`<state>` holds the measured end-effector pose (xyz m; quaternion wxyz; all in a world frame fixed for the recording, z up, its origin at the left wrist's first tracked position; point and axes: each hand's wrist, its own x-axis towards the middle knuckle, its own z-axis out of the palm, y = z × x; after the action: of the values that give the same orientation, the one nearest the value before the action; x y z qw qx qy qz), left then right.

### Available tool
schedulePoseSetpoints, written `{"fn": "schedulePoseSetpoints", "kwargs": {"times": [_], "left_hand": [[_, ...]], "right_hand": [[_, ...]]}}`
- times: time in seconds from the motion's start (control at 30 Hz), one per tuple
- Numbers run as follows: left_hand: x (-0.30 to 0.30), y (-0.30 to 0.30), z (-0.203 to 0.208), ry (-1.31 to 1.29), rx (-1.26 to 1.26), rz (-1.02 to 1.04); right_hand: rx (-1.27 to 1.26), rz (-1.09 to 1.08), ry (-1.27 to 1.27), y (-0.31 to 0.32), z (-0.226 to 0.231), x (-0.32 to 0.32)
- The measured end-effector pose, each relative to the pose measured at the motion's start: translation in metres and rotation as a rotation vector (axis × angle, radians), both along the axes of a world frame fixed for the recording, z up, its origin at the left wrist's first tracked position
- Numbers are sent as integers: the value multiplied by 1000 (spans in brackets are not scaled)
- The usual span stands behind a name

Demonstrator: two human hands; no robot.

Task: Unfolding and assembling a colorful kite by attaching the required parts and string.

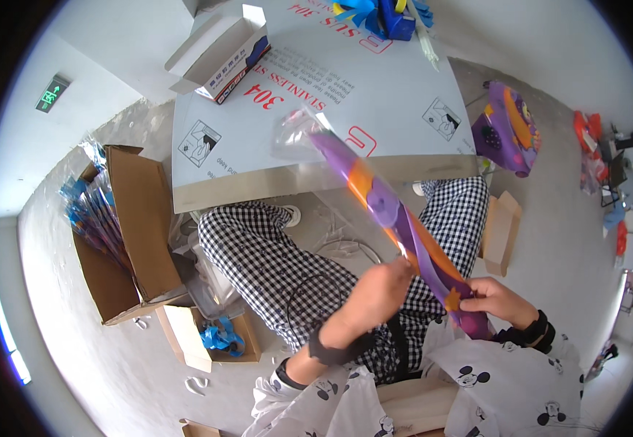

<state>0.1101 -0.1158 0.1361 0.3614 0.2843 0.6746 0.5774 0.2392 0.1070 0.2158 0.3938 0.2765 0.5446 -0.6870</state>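
A long, narrow, folded purple and orange printed sheet [382,204] slants across my lap, its far end over the table edge. A clear plastic sleeve [292,138] surrounds its far part and sticks out past the tip. My left hand [378,293] is closed in a pinch at the sleeve's near edge, beside the sheet's middle. Lower down, my right hand [502,300] grips the sheet's near end between thumb and fingers. Part of that end is hidden against my shirt.
Ahead stands a film-covered table [374,87] with an open white box [225,62] and a blue tape dispenser [398,22]. A cardboard carton [141,218] of sleeved bundles is at left, a small box [243,342] below it. Another purple printed sheet [507,131] hangs right of the table.
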Motion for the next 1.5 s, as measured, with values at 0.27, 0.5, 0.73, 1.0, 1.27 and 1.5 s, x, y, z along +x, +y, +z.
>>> {"fn": "schedulePoseSetpoints", "kwargs": {"times": [0.27,0.5,0.73,1.0,1.27,1.5], "left_hand": [[-56,50,131,664,395,219],[-27,73,-2,-182,287,143],[-20,59,-110,-668,-8,244],[-26,48,-112,-733,-13,281],[10,59,-73,-128,31,-108],[-22,55,-78,-218,-17,239]], "right_hand": [[192,-165,596,6,54,-47],[127,-379,424,3,-7,-75],[86,-314,258,2,-98,-102],[17,-446,92,-7,-108,-9],[86,-673,285,-17,-96,-31],[-68,-646,228,-34,-81,-3]]}}
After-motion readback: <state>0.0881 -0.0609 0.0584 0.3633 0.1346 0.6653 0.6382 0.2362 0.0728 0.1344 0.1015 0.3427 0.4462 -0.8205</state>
